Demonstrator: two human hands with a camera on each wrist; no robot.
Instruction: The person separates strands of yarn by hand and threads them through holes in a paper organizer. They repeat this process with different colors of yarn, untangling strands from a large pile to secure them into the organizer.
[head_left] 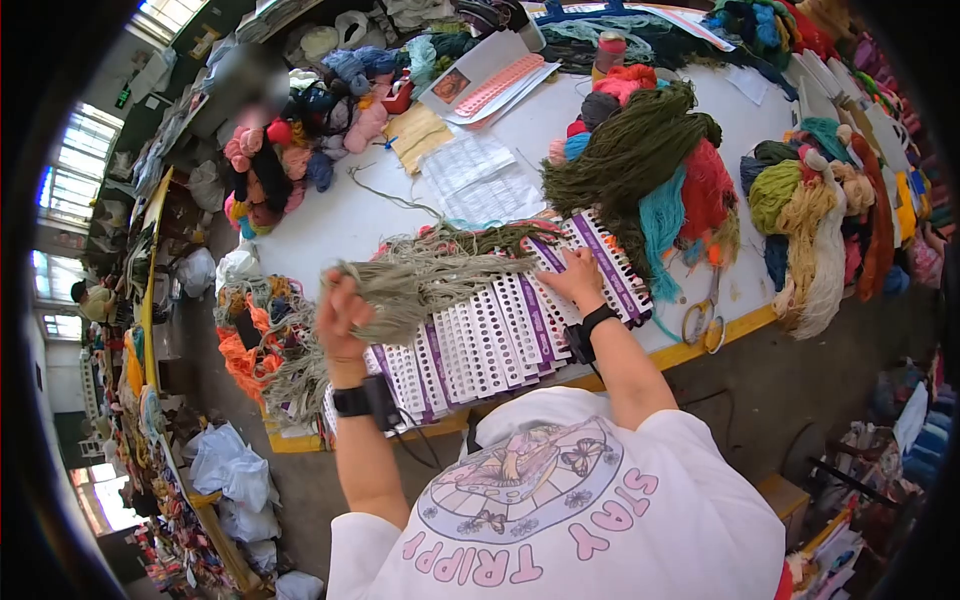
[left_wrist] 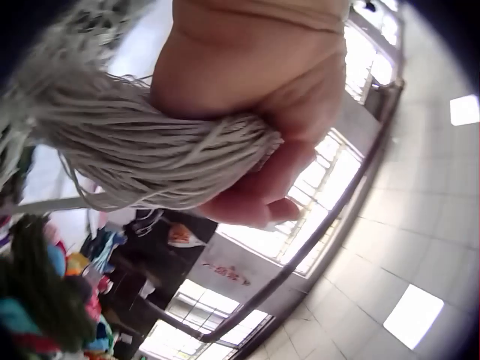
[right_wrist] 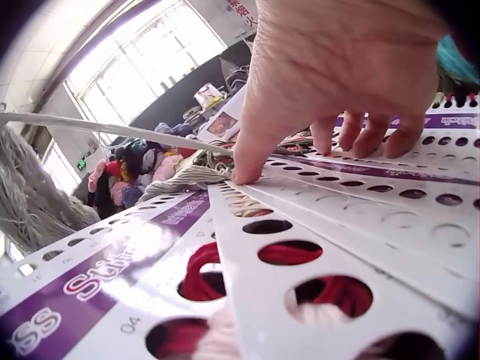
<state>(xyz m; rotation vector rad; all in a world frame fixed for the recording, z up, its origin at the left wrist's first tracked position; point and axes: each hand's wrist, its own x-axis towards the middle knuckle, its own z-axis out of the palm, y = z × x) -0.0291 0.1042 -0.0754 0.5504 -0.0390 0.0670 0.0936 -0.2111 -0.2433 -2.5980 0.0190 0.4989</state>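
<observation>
My left hand is raised over the left end of a row of overlapping punched thread cards, white with purple bands. It grips a thick hank of grey-beige thread, whose looped end sticks out by the curled fingers in the left wrist view. My right hand rests on the cards further right, fingers spread and thumb down on a card's edge. In the right wrist view a thin strand stretches from the grey hank to the thumb. Red and pink threads show through the card holes.
Scissors lie near the table's yellow edge on the right. Behind the cards are a dark green hank, printed sheets and piled coloured yarn. Tangled orange and grey thread hangs at the table's left corner.
</observation>
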